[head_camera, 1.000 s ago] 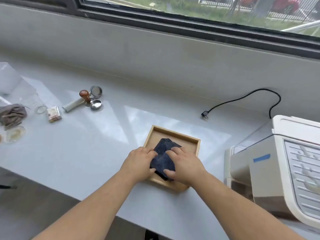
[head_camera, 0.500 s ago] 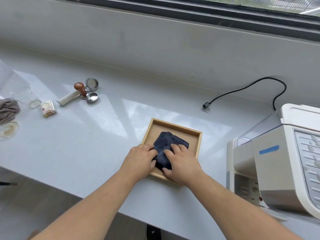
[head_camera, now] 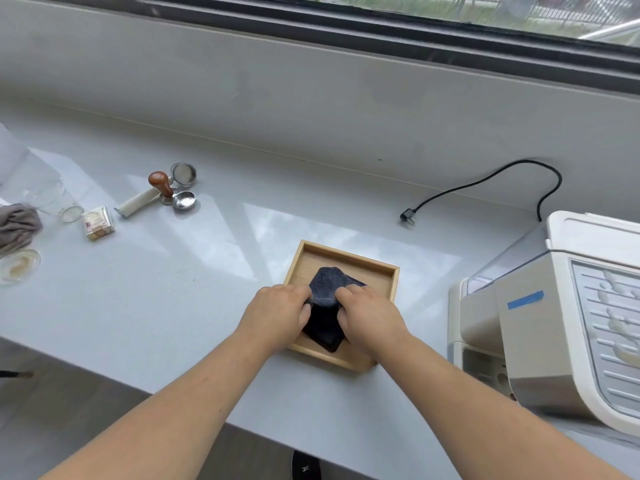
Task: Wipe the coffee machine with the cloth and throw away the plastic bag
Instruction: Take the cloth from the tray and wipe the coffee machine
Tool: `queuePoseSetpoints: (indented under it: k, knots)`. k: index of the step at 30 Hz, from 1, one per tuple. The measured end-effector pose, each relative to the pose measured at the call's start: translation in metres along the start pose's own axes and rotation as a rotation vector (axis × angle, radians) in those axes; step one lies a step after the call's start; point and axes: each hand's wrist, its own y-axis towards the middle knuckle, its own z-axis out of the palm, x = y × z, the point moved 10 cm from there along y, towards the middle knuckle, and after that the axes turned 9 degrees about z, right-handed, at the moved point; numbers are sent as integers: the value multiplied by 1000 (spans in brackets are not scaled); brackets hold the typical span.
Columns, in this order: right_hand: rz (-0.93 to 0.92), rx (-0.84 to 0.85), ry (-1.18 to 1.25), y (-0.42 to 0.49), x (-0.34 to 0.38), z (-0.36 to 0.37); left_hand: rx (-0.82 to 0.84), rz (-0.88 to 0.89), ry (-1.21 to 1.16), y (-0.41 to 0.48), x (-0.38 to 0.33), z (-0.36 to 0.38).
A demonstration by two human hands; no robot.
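Observation:
A dark blue folded cloth (head_camera: 329, 289) lies in a square wooden tray (head_camera: 377, 271) near the counter's front edge. My left hand (head_camera: 277, 315) and my right hand (head_camera: 369, 313) both pinch the cloth from either side, bunching its middle upward. The white coffee machine (head_camera: 554, 327) stands at the right, with a strip of blue tape on its side. A clear plastic bag (head_camera: 20, 168) lies at the far left edge, partly out of frame.
A wood-knobbed tamper (head_camera: 161, 183), two metal filter baskets, a white handle and a small packet (head_camera: 98, 223) lie at the back left. A grey rag (head_camera: 15, 226) and glassware sit at the left edge. The machine's unplugged black cord (head_camera: 485, 183) trails along the wall.
Both hands went from pressing flat on the cloth to gripping it, and the cloth's middle has risen into a fold. The view has shifted slightly.

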Motion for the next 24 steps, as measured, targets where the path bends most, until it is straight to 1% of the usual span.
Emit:
queuePoseSetpoints:
  k: [5,13,15,18,20,24]
  knots:
    - [-8,-69,124,-3,4,-34,1,-52,-66,1,2,-11]
    - [-52,-199,226,-11,14,-98,-6,-121,-176,7,-2,-31]
    - [-40,-237,226,-12,9,-112,-41,-110,-209,10,-7,-43]
    - [9,-274,207,-13,-3,-130,-154,-89,-235,17,-12,-73]
    - [47,-274,186,-16,-12,-139,-213,-81,-242,22,-16,-93]
    - [115,-252,188,-23,-24,-158,-255,-42,-245,36,-29,-132]
